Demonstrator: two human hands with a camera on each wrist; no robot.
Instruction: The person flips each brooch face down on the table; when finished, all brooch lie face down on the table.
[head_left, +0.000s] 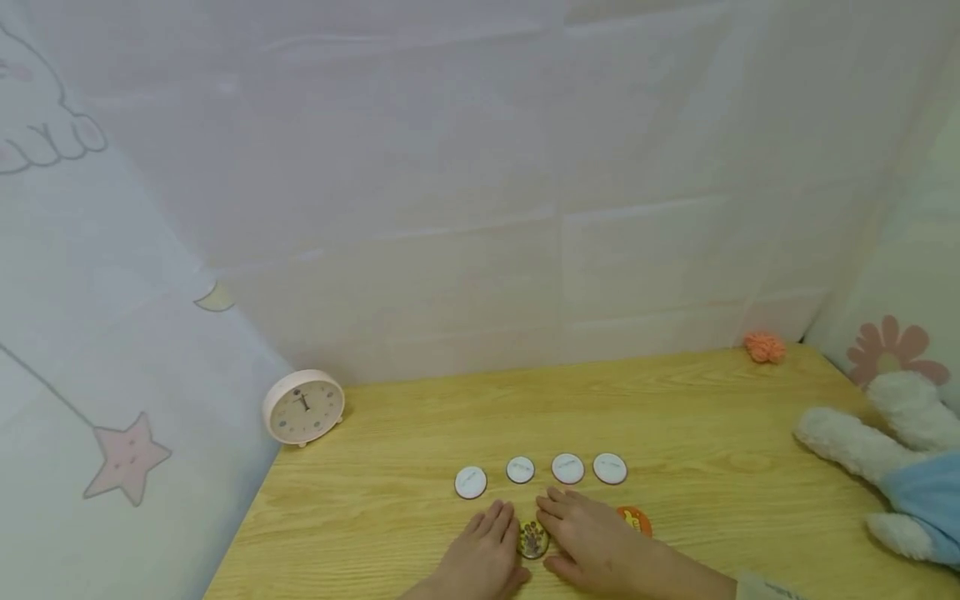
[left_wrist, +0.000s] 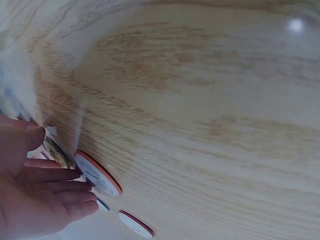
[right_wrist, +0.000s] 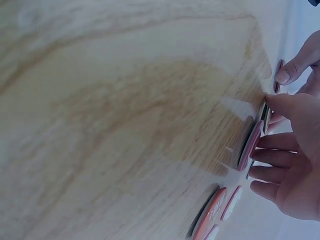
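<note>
In the head view, a round yellow badge with a dark pattern (head_left: 533, 540) lies on the table between both hands. My left hand (head_left: 480, 552) is just left of it, palm down with fingers extended. The right hand (head_left: 596, 540) is on its right side, fingers extended too. Whether either hand touches the badge cannot be told. Past the fingertips lies a row of white round badges, among them the leftmost badge (head_left: 471, 482) and the rightmost badge (head_left: 610, 468). An orange badge (head_left: 636, 519) is partly hidden by the right hand.
A round alarm clock (head_left: 303, 408) stands at the table's far left corner. An orange fluffy flower-like thing (head_left: 765, 347) sits at the back right. A plush toy in blue (head_left: 926, 500) is by the right edge. A pale sheet (head_left: 480, 208) hangs behind the wooden table (head_left: 675, 408).
</note>
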